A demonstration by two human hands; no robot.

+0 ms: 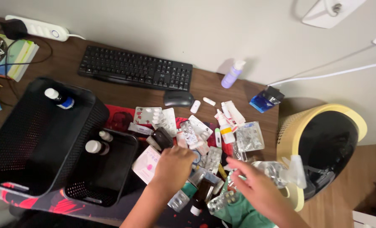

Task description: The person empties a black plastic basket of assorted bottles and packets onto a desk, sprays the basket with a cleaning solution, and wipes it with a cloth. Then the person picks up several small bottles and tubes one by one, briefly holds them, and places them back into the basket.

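Head view: left hand atop blister packs.

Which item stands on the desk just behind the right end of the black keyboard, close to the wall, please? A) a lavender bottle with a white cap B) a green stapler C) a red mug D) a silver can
A: a lavender bottle with a white cap stands near the wall, just right of the black keyboard.
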